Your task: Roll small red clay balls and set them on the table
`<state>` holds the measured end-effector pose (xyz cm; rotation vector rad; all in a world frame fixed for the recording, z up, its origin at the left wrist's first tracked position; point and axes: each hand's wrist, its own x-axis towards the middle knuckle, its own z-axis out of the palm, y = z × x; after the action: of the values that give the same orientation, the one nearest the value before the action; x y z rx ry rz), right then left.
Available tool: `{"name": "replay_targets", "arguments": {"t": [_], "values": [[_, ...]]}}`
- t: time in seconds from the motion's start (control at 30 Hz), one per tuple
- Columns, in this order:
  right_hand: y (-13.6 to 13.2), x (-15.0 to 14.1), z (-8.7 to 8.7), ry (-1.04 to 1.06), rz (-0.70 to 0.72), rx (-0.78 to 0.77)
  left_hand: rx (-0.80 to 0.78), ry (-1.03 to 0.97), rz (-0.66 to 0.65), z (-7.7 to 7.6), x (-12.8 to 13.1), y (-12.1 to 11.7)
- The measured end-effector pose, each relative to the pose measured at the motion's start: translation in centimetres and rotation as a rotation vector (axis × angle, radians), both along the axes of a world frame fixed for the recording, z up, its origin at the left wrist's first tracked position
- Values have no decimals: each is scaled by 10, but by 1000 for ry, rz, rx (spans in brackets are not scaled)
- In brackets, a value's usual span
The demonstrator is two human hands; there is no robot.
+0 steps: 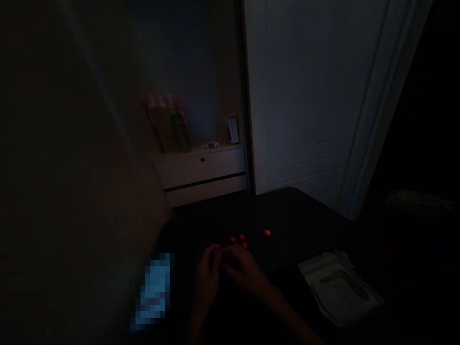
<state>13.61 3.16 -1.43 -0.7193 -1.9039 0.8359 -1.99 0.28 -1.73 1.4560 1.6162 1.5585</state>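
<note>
The room is very dark. My left hand (209, 268) and my right hand (241, 266) meet over a black table (298, 215), fingertips pinched together around something too small and dim to name. Several small orange-red pieces (242, 238) lie on the table just beyond my fingers, and one more orange-red piece (267, 233) sits apart to the right. Both hands have curled fingers.
A clear plastic bag (338, 285) lies on the table at the right. A blurred glowing patch (154, 290) shows at the left. Beyond stand a low white drawer unit (203, 172) with small items, a patterned bag (168, 122) and a white door (316, 96).
</note>
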Motion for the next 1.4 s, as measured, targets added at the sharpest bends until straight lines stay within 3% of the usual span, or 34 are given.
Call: {"name": "replay_targets", "arguments": {"t": [0.83, 1.4], "values": [[-4, 0, 6, -17, -17, 12, -63, 54, 26, 10, 2, -5], [-4, 5, 7, -102, 102, 36, -74, 81, 11, 15, 3, -7]]}}
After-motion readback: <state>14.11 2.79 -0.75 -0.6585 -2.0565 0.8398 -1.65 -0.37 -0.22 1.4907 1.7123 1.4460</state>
